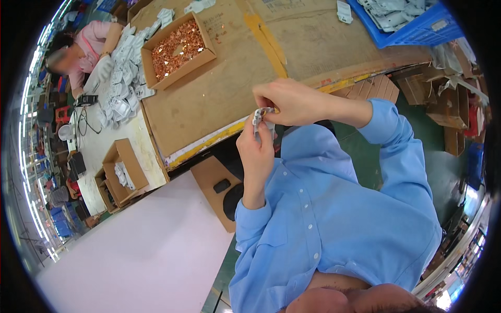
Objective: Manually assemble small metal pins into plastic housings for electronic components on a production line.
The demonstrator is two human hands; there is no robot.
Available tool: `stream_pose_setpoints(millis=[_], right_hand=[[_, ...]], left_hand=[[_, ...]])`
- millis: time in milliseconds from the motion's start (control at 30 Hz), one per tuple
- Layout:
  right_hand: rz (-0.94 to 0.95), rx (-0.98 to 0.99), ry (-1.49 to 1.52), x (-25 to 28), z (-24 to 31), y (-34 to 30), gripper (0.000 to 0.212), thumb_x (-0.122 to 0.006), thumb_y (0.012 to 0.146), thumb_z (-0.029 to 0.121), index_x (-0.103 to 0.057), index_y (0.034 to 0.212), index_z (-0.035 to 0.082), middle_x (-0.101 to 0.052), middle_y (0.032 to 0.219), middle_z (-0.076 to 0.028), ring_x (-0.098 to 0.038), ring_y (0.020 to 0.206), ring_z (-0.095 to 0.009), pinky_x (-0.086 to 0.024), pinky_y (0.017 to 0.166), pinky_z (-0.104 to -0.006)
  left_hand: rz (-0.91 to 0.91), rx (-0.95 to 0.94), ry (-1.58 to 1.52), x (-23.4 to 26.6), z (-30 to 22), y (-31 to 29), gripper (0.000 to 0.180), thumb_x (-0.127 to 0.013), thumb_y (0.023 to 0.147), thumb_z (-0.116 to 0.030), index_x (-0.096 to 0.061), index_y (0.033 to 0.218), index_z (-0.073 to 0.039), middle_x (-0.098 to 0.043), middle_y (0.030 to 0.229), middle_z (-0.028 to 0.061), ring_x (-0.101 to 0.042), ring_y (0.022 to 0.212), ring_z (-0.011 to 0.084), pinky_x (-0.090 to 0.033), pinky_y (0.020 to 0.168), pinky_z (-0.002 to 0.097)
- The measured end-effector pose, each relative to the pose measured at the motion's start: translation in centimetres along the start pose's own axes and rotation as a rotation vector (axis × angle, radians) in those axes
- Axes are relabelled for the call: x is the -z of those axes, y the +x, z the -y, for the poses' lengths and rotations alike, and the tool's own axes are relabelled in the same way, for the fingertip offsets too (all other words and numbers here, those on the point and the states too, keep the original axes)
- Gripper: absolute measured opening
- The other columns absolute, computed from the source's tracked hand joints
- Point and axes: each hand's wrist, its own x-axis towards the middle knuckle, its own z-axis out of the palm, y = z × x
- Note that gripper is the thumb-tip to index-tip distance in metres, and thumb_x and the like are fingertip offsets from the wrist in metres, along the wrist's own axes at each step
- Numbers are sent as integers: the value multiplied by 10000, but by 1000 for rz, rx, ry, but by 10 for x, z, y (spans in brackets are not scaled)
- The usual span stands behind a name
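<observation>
One small part — pale grey

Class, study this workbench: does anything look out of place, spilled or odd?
Mildly, yes: one white plastic part lies alone on the brown cardboard-covered bench, outside the blue plastic crate that holds similar-looking pieces. Nothing looks clearly damaged.

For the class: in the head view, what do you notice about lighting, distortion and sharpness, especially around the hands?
Head view: ceiling lights bend into a bright arc along the left rim, a fisheye effect; copper-coloured pieces glint; the left hand and right hand look clearly lit, but the white part at their fingers shows too small for fine detail.
</observation>
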Motion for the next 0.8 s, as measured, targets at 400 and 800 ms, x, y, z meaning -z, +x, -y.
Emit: stream_pose_setpoints(millis=[400,800], right_hand=[[-88,44,-34,-7,-2,-1,169,-652,733,121,-539,810,21,-606,738,-165,-595,761,-365,-444,632,-459],[-444,10,-81,55,-71,-3,264,-680,826,165,-601,1029,16,-626,915,-113,-608,878,-210,-492,762,-349]], left_hand=[[-37,-31,-22,-2,4,-3,236,-489,981,-142,-593,1130,7,-633,778,43,-569,652,81,-458,599,230],[-295,-24,53,109,41,51,230,-657,893,-176,-640,1050,-9,-672,934,83,-605,849,130,-490,758,284]])
